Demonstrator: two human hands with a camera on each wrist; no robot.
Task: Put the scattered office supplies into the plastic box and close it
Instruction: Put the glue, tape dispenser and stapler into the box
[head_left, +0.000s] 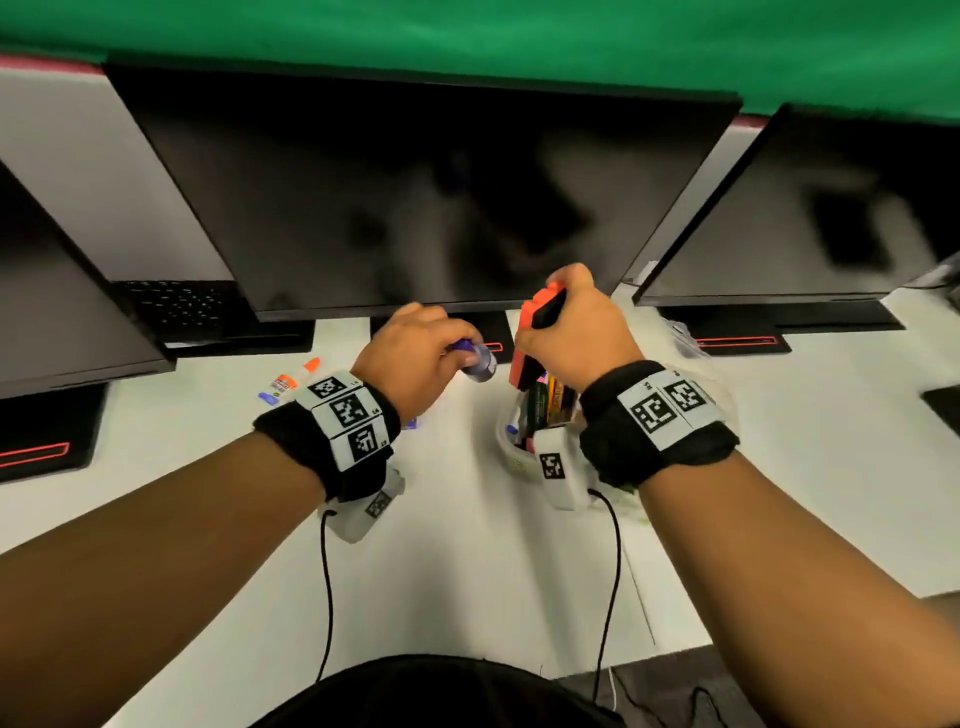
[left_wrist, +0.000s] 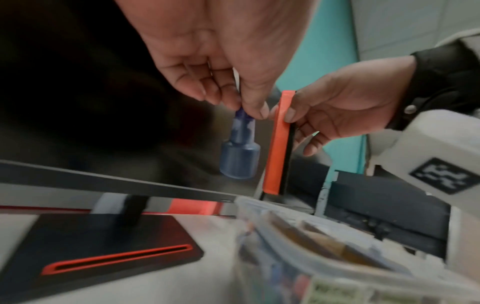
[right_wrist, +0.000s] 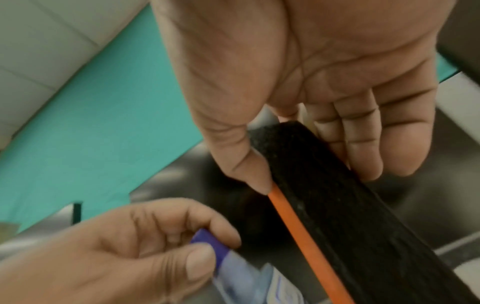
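Plastic box (head_left: 511, 452) sits on the white table (head_left: 467, 561) in front of the middle monitor (head_left: 415, 197), lid off, pens and markers packed inside. Right hand (head_left: 571, 332) above it; fingers (right_wrist: 363, 144) and thumb clamp an orange-and-black eraser block (head_left: 535, 332), held upright, lower end over the box. Left hand (head_left: 410, 353) just left of it; fingertips (left_wrist: 207, 94) pinch the narrow end of a small blue bottle (left_wrist: 240, 156), which hangs down above the table. Glue bottle (head_left: 291, 382) lies toward the table's left side, near a monitor base.
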